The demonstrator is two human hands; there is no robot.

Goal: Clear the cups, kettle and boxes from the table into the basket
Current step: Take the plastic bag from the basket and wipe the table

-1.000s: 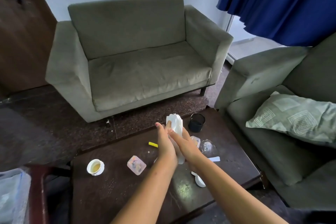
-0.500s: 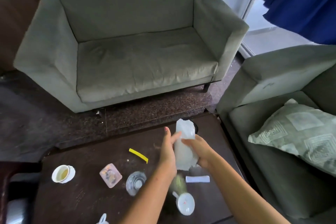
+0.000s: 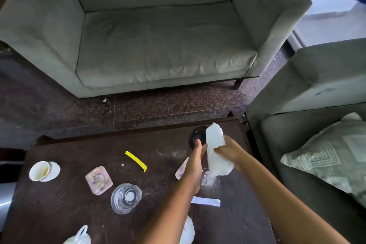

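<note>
My right hand (image 3: pixel 230 151) grips a white stack of plastic cups (image 3: pixel 216 152), tilted over the right part of the dark table (image 3: pixel 59 208). My left hand (image 3: pixel 195 162) lies flat against the stack's left side. Behind the stack stands a black cup (image 3: pixel 196 136). On the table lie a paper cup on its side on a saucer (image 3: pixel 40 170), a small clear box (image 3: pixel 98 180), a glass (image 3: pixel 125 197), and a second clear box (image 3: pixel 181 168) partly hidden by my left arm. A white cup (image 3: pixel 187 233) and a clear handled vessel (image 3: pixel 80 236) show at the bottom edge.
A yellow strip (image 3: pixel 136 160) and a white paper slip (image 3: pixel 206 201) lie on the table. A green sofa (image 3: pixel 158 41) stands beyond the table, another with a patterned cushion (image 3: pixel 332 160) at the right. Dark floor lies between.
The view has tilted down and come closer. Both hands with the white stack have stayed over the table's right part, the stack leaning a little more.
</note>
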